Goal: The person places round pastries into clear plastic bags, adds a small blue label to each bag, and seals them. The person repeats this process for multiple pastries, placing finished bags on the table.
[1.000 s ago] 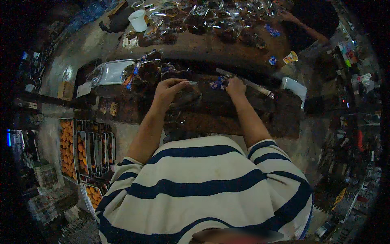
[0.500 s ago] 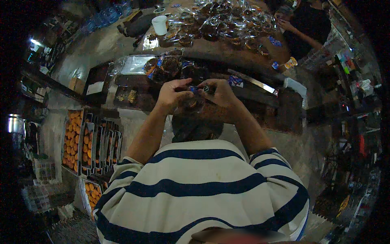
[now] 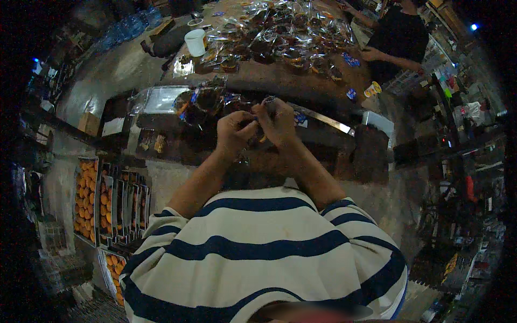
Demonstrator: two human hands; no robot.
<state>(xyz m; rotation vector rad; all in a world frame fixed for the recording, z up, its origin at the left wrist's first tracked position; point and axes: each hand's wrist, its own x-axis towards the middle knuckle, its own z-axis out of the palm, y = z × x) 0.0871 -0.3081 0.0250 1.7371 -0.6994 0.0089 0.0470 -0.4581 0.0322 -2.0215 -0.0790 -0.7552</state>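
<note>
My left hand (image 3: pixel 232 133) and my right hand (image 3: pixel 277 123) meet above the front of the table, their fingers closed in a pinch. Between and below them is a clear plastic bag (image 3: pixel 254 142), with something dark and a touch of orange in it; my fingers cover most of it. A small pale and dark item shows at my right fingertips, too small to make out. Just beyond my left hand lie filled clear bags of dark brown goods (image 3: pixel 207 99) with blue labels. A stack of flat clear bags (image 3: pixel 160 100) lies to their left.
A large heap of wrapped dark goods (image 3: pixel 280 35) covers the far table, beside a white bucket (image 3: pixel 195 43). A long metal blade (image 3: pixel 323 119) lies at right, near a pale block (image 3: pixel 378 125). Trays of orange-brown baked pieces (image 3: pixel 86 199) stand at left. Another person (image 3: pixel 398 40) stands at far right.
My right hand has turned upward and crossed closer to my left hand, covering more of the bag. The view has shifted slightly. The other person's arms have moved, with more of the body showing.
</note>
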